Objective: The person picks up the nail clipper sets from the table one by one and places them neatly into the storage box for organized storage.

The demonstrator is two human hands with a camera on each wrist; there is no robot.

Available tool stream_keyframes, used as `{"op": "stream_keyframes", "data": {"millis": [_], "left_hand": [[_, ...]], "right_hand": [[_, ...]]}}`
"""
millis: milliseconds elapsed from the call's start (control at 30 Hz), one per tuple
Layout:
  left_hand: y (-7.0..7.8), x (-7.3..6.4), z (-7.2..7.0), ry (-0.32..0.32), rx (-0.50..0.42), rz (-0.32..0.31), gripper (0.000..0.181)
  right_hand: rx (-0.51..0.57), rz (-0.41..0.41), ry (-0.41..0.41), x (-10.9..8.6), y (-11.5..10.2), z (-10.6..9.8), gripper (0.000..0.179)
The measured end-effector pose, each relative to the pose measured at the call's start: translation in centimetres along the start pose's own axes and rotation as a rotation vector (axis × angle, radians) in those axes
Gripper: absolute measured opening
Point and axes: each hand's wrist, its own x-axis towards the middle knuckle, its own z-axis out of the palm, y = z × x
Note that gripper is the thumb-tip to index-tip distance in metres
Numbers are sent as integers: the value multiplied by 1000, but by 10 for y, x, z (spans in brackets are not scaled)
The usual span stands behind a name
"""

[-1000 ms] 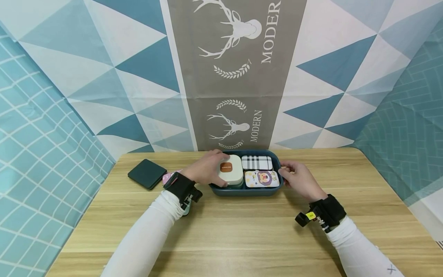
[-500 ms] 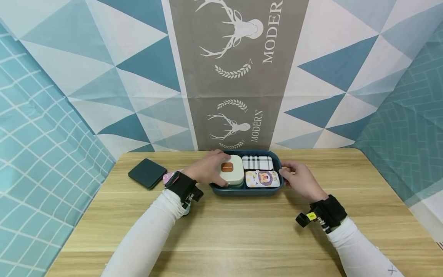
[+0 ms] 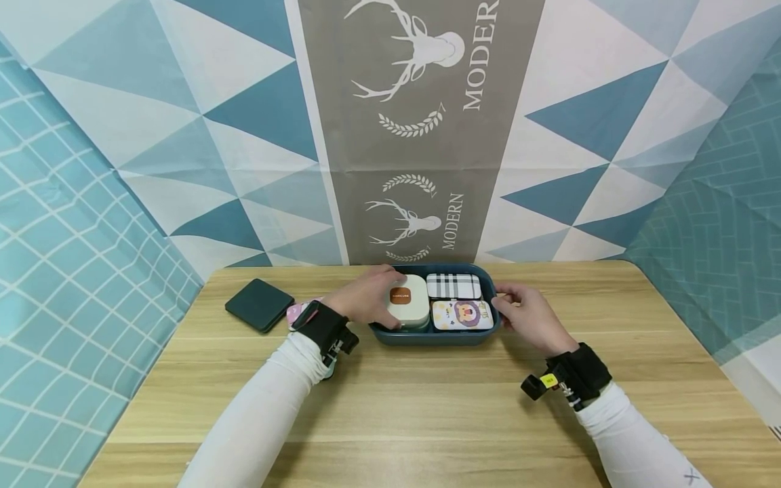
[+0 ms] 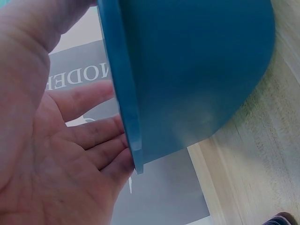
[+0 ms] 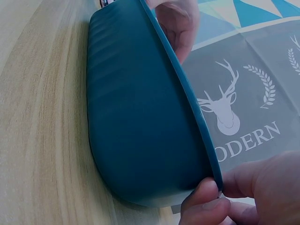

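Left hand (image 3: 363,298) part-closed — thumb near side, fingers far side — looks to grip the cream case (image 3: 415,305) just right of its palm. Right hand (image 3: 532,322) pinches the opposite rim of the blue basket (image 3: 433,341); basket's long axis runs hand to hand, case nearer left.

Your left wrist strap (image 3: 318,327) covers most of a pink item (image 3: 295,314), and only the pale green edge of something (image 3: 330,372) shows past your sleeve (image 3: 268,400); you can't tell what it is. Your left fingers (image 4: 96,133) go out of sight behind the blue basket (image 4: 187,70), whose wall hides what lies inside from the left wrist view. A dark object (image 4: 280,219) is cut off at that view's bottom corner. Lettering on the lion case (image 3: 465,316) is too small to read.
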Motion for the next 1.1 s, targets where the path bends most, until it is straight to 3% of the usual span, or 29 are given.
{"op": "stream_keyframes", "data": {"millis": [367,1100], "left_hand": [[0,1,0,-20,-14,-43,86],[2,2,1,-10,20,-32,85]], "right_hand": [[4,4,1,0,-1,1,45],[-12,14,11,0,-3,1,46]]}}
